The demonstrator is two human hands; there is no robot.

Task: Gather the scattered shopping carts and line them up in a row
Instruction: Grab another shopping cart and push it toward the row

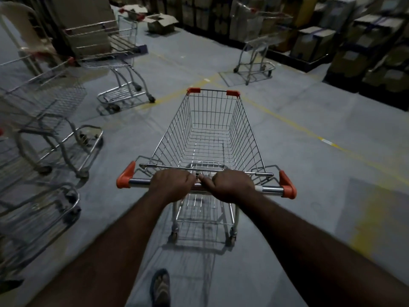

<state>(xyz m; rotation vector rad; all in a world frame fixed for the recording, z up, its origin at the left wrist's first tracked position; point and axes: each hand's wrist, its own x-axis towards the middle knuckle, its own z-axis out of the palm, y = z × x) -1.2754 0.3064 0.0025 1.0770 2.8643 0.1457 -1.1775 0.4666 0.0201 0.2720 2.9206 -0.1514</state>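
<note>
An empty wire shopping cart (212, 129) with orange corner caps stands straight ahead of me on the grey floor. My left hand (170, 185) and my right hand (232, 185) both grip its chrome handle bar (269, 189) near the middle, thumbs almost touching. Along the left edge several other carts (51, 120) stand side by side, blurred. One more cart (124, 69) holds a large cardboard box at the back left. A lone cart (256, 52) stands at the back right by the shelves.
Shelves stacked with cardboard boxes (365, 41) line the back and right. An open carton (161, 23) lies on the floor at the far centre. Yellow lines (287, 120) cross the floor. My sandalled foot (160, 286) shows below the cart.
</note>
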